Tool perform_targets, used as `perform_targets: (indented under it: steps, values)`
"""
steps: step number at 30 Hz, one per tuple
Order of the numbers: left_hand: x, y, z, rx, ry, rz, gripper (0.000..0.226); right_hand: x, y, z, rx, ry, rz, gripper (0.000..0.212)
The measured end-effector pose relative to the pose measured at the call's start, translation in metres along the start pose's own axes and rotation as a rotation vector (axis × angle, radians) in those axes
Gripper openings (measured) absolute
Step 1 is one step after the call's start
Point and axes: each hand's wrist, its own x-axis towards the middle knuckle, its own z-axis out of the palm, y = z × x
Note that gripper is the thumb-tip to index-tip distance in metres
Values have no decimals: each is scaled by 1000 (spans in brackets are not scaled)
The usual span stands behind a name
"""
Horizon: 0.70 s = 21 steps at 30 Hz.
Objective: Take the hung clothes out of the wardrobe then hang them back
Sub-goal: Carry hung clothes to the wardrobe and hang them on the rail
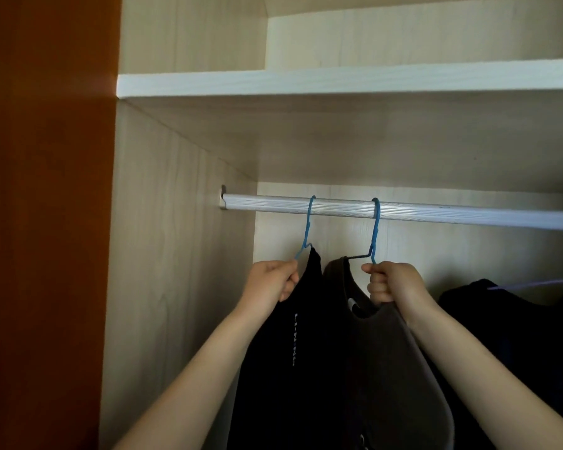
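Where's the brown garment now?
Head view: the brown garment hangs from a blue hanger on the rail, gripped at the neck by the right hand, right of the black shirt.

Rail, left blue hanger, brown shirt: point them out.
rail [468,213], head view, bare stretch at right.
left blue hanger [307,227], head view, neck below the rail.
brown shirt [390,358], head view, front panel.

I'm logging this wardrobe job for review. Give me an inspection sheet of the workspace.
Surface: ribbed metal rail.
Job's things: black top on the left hanger, brown top on the right hanger, both hooked over the rail; more dark clothes on a pale hanger at right.
Clutter: nothing seen.
Hands: left hand grips the left hanger; right hand grips the right hanger.
Cables: nothing seen.
Surroundings: shelf above; orange-brown panel at left.
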Motion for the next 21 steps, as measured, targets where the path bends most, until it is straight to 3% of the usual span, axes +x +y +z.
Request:
perform_targets:
  steps: [16, 21]
  values:
    - [-2, -12, -37, -48, 160, 38, 40, -3, 8, 10, 46, 36, -10, 29]
    - [0, -11, -40, -31, 113, 33, 41, -6, 7, 13, 21, 50, -7, 30]
